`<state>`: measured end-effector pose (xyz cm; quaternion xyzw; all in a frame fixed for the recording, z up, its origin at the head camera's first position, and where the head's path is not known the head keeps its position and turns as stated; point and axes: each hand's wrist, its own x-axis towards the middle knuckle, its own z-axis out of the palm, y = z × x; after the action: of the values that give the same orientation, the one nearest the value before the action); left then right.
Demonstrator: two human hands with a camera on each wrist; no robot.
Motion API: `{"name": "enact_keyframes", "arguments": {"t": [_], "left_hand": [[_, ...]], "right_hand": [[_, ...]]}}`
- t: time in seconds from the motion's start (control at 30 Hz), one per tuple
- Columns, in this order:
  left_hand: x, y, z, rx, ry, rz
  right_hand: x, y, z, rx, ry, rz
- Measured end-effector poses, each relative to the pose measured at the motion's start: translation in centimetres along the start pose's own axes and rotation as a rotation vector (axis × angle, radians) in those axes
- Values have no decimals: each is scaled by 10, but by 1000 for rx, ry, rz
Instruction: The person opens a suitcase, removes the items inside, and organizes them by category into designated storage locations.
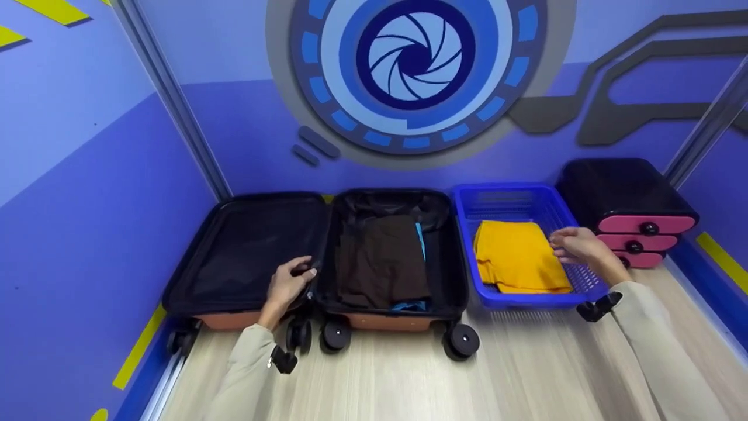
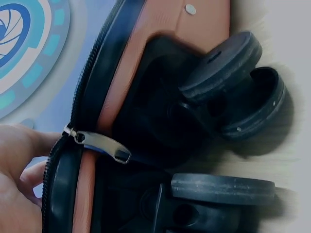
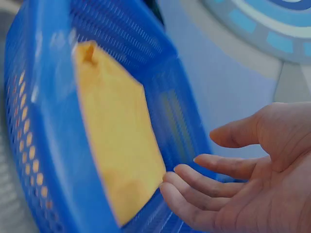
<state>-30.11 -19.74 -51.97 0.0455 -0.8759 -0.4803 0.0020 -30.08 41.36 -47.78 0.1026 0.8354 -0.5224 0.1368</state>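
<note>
The right hand (image 1: pixel 578 247) hangs, fingers loose and unloaded, beside the folded yellow cloth (image 1: pixel 517 257), probably flat for neatness in its blue plastic basket (image 1: pixel 526 300). By the black-lined orange suitcase (image 1: pixel 248 245), whether the left hand (image 1: pixel 286 285) has its fingers gripping is unclear.

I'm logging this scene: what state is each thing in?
Suitcase: open, both halves laid flat.
Brown clothing: folded, in the suitcase.
Blue basket: upright, open-topped.
Yellow cloth: folded, in the basket.
Drawers: appear shut.
Left hand: fingers loosely bent, at the suitcase.
Right hand: fingers slightly bent, holding nothing.
</note>
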Motion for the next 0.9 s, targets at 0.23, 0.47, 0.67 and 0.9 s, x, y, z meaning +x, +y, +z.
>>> {"name": "enact_keyframes", "arguments": {"t": [0.23, 0.47, 0.67, 0.9], "left_hand": [[1, 8, -1, 6, 6, -42], [2, 16, 1, 81, -7, -29], [2, 16, 7, 106, 5, -14], [5, 17, 13, 134, 55, -4]], "right_hand": [[4, -27, 21, 51, -108, -62], [7, -49, 51, 173, -213, -96], [9, -63, 81, 317, -299, -108], [15, -76, 117, 400, -365, -87]]}}
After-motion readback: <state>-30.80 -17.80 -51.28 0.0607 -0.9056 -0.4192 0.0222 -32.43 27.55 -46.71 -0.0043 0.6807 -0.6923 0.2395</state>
